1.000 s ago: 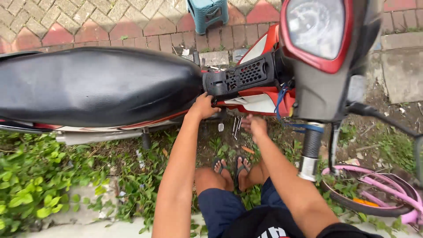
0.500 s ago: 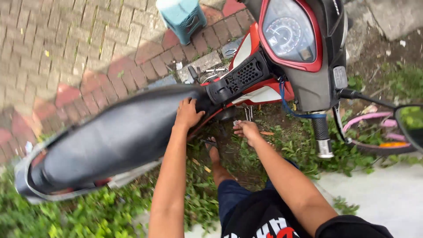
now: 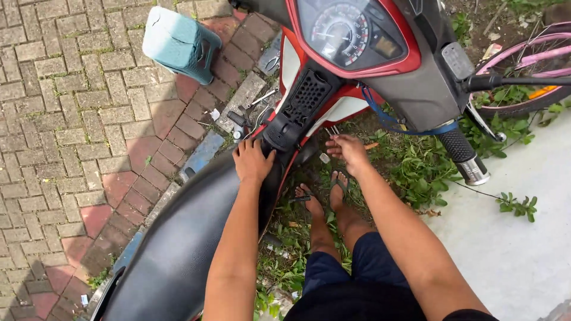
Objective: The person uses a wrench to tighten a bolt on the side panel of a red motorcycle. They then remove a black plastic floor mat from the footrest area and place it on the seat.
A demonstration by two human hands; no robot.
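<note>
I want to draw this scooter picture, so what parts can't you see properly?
Head view only:
- Left hand: its fingertips press at the seat front; what they touch is unclear.
- Right hand: fingertips reach under the scooter body, which hides what they touch.
- Tools on the bricks: too small to identify.
- Pink bicycle wheel: cut off by the right edge.

Head camera, looking steeply down, close over motorbike (image 3: 196,238).

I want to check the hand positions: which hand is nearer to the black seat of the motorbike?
The left hand. It rests at the front end of the black seat, touching it. The right hand is apart from the seat, lower beside the motorbike's body, over the grass.
</note>
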